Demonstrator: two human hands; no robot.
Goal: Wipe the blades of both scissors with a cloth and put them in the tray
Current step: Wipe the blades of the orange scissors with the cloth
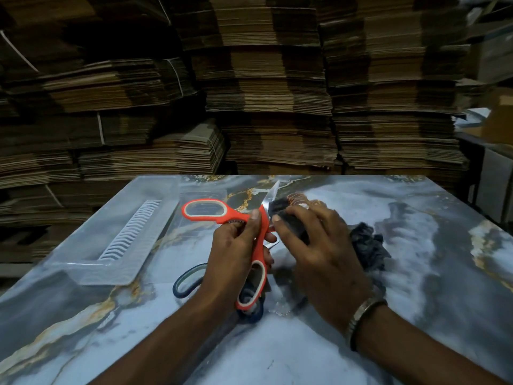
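1. The left hand (236,251) grips the orange scissors (259,245) near the pivot, fingers curled round the handle shanks and the thumb laid along the top.
2. The orange scissors are held above the desk (305,354) with their handles spread: one loop points left toward the tray, the other hangs down toward the person.
3. The right hand (319,245) pinches a dark cloth (288,220) round the blade (270,197), thumb on the near side and fingers over the top; the shiny tip sticks out beyond the cloth, pointing away and up.
4. The rest of the cloth trails out in a crumpled bunch on the desk to the right of the right hand.
5. A metal bracelet (361,315) sits on the right wrist.
6. A second pair, the blue scissors (186,282), lies on the desk under the left hand; only the handle loops show, the blades are hidden.
7. The clear plastic tray (116,232) stands on the left part of the desk, apart from both hands, with a ribbed white strip on its floor.
8. The desk has a blue-grey marble pattern with gold veins.
9. Stacks of flattened cardboard (263,93) fill the background behind it.
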